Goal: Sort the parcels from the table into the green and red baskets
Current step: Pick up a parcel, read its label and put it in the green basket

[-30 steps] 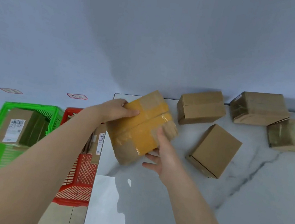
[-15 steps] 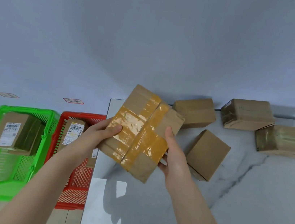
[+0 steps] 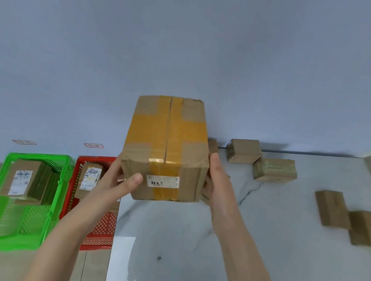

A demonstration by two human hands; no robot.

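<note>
Parcel [image 3: 166, 152] held up off the table [image 3: 188, 248], over its near-left part, just right of the red basket [image 3: 96, 158]; green basket [image 3: 39, 155] further left. Left hand [image 3: 118, 181] grips the near-left corner, thumb across the near face beside the white label [image 3: 162, 181]. Right hand [image 3: 215, 180] clasps the right side, fingers mostly hidden behind. Cardboard looks stiff, corners crisp. Glossy yellow tape likely slick, so bare card at the sides is the better hold. Bulky, suits two hands; weight hard to judge, probably moderate
</note>
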